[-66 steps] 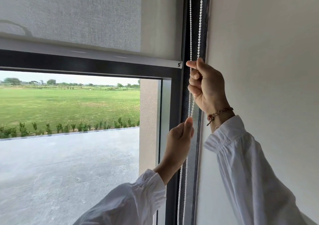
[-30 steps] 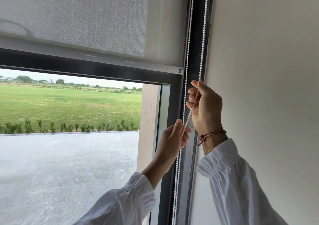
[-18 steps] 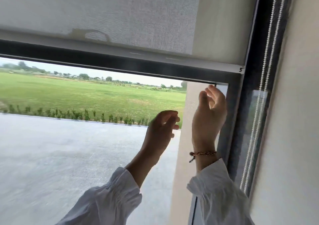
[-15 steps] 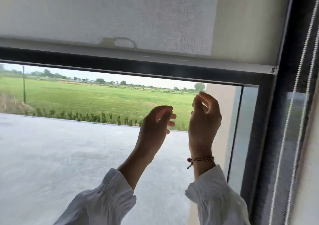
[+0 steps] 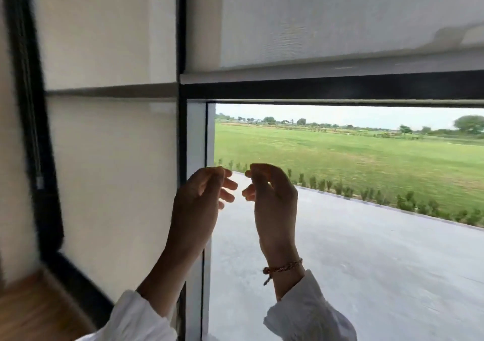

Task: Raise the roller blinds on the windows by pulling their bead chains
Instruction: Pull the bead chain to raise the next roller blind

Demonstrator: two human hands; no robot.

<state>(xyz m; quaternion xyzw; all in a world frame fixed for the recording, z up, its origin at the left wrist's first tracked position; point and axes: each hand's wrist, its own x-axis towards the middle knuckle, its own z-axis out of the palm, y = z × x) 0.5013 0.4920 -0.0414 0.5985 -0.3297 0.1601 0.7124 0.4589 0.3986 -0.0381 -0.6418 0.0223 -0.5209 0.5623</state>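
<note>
1. My left hand (image 5: pixel 201 196) and right hand (image 5: pixel 272 196) float mid-frame with loosely curled fingers, holding nothing.
2. The right blind (image 5: pixel 327 21) sits raised at upper right, so I judge that window done.
3. The left blind (image 5: pixel 104 31) hangs slightly lower; its bead chain (image 5: pixel 32 120), blurred at far left, is likely my next reach.

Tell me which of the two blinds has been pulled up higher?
The right blind, over the pane showing the green field. Its bottom bar sits slightly higher than the bottom bar of the left blind, the one nearer the dark frame at the left edge.
</note>
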